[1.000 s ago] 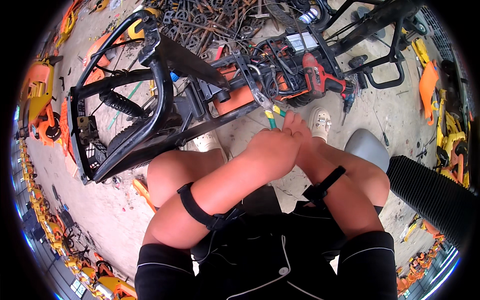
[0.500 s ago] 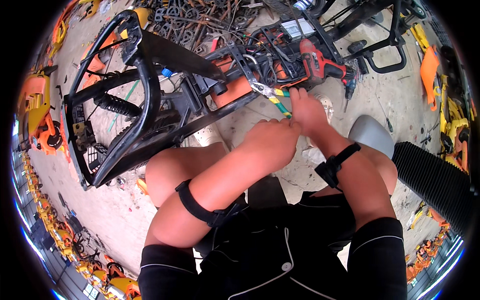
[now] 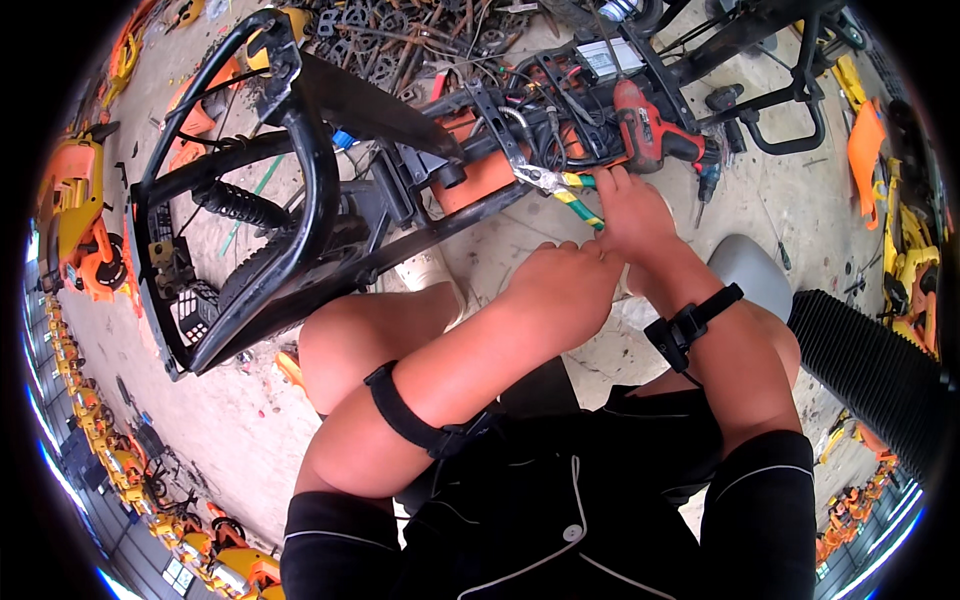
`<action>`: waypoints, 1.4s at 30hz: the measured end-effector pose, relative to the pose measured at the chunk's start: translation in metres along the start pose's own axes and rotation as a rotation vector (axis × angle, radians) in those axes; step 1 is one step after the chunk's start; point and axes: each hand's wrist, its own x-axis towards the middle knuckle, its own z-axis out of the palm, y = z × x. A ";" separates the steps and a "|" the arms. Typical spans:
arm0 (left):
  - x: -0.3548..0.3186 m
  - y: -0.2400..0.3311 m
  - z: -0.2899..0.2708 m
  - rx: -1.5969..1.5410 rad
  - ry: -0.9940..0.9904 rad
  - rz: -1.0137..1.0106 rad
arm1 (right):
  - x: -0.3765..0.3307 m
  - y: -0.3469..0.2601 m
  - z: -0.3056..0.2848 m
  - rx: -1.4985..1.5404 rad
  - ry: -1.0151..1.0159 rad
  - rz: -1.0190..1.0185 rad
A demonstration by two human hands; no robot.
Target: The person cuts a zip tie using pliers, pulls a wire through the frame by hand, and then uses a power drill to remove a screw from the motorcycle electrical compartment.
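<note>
A pair of pliers [image 3: 541, 179] with green-and-yellow handles has its metal jaws against the side rail of a black vehicle frame [image 3: 410, 243]. Both handles are held, spread apart. My right hand [image 3: 637, 215] wraps around the upper handle. Closed around the end of the lower handle is my left hand [image 3: 565, 290], which touches my right hand. What the jaws grip, if anything, is too small to make out. Beside the pliers, an orange panel [image 3: 476, 185] and a bundle of dark wires [image 3: 552, 140] sit inside the frame.
A red cordless drill [image 3: 645, 128] lies on the frame just beyond my right hand. Rusty metal parts [image 3: 400, 45] are heaped at the back. A grey rounded seat-like piece [image 3: 748, 275] and a black ribbed object [image 3: 865, 365] stand to the right. Orange and yellow machines line the left.
The view has shifted slightly, so the scene appears a little further right. Both hands keep their grip on the pliers, and the jaws remain at the same rail.
</note>
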 end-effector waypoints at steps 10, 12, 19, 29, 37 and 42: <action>0.006 -0.001 0.011 -0.002 -0.008 -0.017 | -0.021 -0.046 0.034 0.117 -0.122 0.339; 0.004 -0.002 0.009 -0.001 0.057 -0.019 | -0.014 -0.034 0.025 0.030 -0.087 0.208; 0.006 -0.001 0.010 -0.034 0.058 -0.040 | 0.000 -0.002 -0.004 -0.034 -0.069 0.031; 0.012 -0.005 0.010 -0.032 -0.056 -0.068 | -0.013 -0.030 0.020 0.012 -0.114 0.201; 0.011 -0.003 0.013 -0.032 -0.064 -0.049 | -0.007 -0.004 0.006 0.010 -0.035 0.049; 0.014 -0.009 0.016 0.007 -0.153 -0.051 | -0.024 -0.043 0.032 0.073 -0.086 0.284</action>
